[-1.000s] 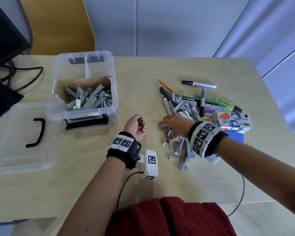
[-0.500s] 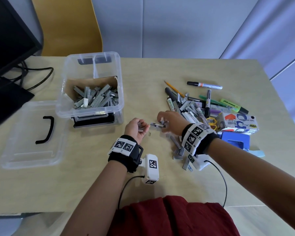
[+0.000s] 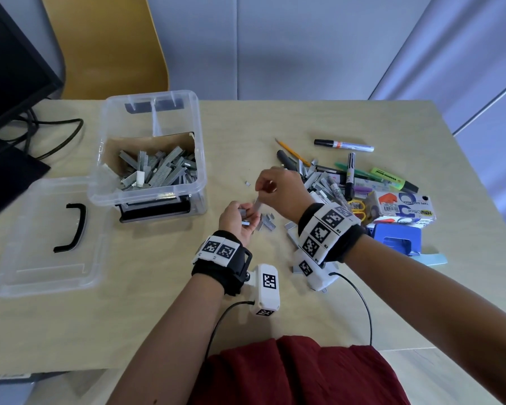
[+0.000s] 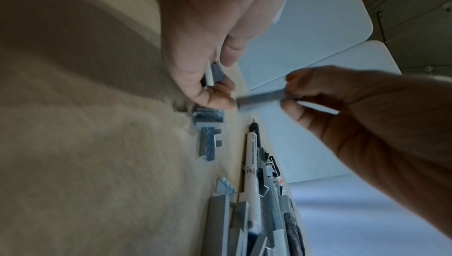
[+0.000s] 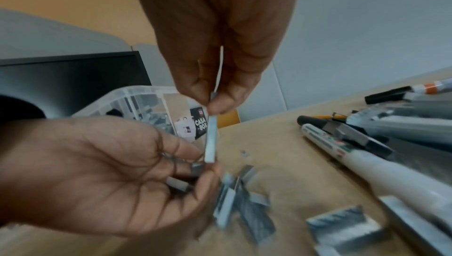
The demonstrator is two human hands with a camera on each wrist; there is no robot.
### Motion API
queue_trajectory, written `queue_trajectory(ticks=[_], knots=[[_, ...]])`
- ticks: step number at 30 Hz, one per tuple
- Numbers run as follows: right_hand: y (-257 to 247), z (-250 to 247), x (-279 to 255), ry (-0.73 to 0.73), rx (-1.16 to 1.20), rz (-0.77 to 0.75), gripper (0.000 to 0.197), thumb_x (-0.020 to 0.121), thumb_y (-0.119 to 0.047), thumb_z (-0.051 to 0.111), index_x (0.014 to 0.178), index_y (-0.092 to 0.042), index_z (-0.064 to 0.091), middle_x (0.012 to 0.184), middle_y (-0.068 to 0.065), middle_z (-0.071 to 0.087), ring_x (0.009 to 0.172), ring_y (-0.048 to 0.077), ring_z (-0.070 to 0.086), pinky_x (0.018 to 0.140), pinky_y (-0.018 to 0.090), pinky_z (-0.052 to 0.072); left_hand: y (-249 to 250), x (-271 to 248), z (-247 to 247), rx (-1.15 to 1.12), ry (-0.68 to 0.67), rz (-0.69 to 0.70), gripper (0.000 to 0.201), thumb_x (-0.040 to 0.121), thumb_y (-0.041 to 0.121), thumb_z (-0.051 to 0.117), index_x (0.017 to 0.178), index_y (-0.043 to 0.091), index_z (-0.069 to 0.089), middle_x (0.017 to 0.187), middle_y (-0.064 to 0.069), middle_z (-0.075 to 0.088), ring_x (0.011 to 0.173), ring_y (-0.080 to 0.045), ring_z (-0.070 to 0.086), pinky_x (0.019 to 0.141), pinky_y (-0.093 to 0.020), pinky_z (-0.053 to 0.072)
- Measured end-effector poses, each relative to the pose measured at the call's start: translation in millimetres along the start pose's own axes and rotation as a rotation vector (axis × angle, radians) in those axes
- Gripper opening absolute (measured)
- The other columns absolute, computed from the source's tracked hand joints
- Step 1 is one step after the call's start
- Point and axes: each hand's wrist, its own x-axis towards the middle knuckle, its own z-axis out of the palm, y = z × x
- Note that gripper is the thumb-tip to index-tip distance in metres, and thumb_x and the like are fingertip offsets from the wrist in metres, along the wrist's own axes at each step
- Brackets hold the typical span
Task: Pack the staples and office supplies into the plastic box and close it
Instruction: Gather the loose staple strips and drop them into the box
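Note:
My right hand pinches a long grey staple strip by its upper end and holds it upright just over my left hand. That left hand is cupped palm-up with fingers curled round several short staple pieces; in the left wrist view they show between thumb and fingers. The clear plastic box stands open at the left, half full of staple strips. More loose staples lie on the table under my hands. Pens and markers are piled at the right.
The box's clear lid with a black handle lies flat left of the box. A tape dispenser carton, a blue hole punch and yellow scissors sit at the right. A monitor and cables are at far left, a yellow chair behind.
My right hand left the staple pile and lifted a long strip toward my left hand. The left hand opened from a loose fist into a cupped palm holding staple pieces.

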Motion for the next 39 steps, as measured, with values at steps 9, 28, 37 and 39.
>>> queue_trajectory(ticks=[9, 28, 37, 39], knots=[[16, 7, 2, -0.065, -0.091, 0.078, 0.015, 0.084, -0.007, 0.057, 0.096, -0.002, 0.065, 0.093, 0.012, 0.065, 0.081, 0.017, 0.053, 0.083, 0.029, 0.046, 14, 3, -10, -0.083, -0.074, -0.037, 0.036, 0.1, 0.022, 0.035, 0.065, 0.013, 0.038, 0.038, 0.003, 0.041, 0.029, -0.007, 0.04, 0.033, -0.012, 0.03], [8, 27, 2, -0.176, -0.142, 0.146, 0.018, 0.077, -0.011, 0.068, 0.094, -0.006, 0.065, 0.093, 0.007, 0.056, 0.079, 0.018, 0.049, 0.062, 0.021, 0.034, 17, 15, -38, 0.012, 0.023, 0.012, 0.033, 0.097, 0.015, 0.035, 0.065, 0.01, 0.042, 0.036, 0.001, 0.045, 0.027, -0.01, 0.043, 0.032, -0.01, 0.029], [-22, 16, 12, -0.193, -0.094, 0.019, 0.024, 0.081, -0.016, 0.066, 0.104, -0.01, 0.069, 0.089, 0.001, 0.053, 0.08, 0.012, 0.048, 0.075, 0.02, 0.039, 15, 7, -24, 0.028, -0.121, -0.072, 0.031, 0.096, 0.025, 0.04, 0.068, 0.013, 0.044, 0.039, 0.0, 0.05, 0.029, -0.01, 0.043, 0.033, -0.012, 0.034], [-12, 11, 11, -0.184, -0.135, 0.073, 0.021, 0.082, -0.01, 0.062, 0.101, -0.007, 0.069, 0.089, 0.005, 0.058, 0.081, 0.015, 0.051, 0.078, 0.022, 0.042, 18, 11, -29, 0.095, -0.109, -0.083, 0.033, 0.096, 0.026, 0.04, 0.064, 0.015, 0.041, 0.036, 0.004, 0.043, 0.026, -0.007, 0.035, 0.031, -0.01, 0.026]])
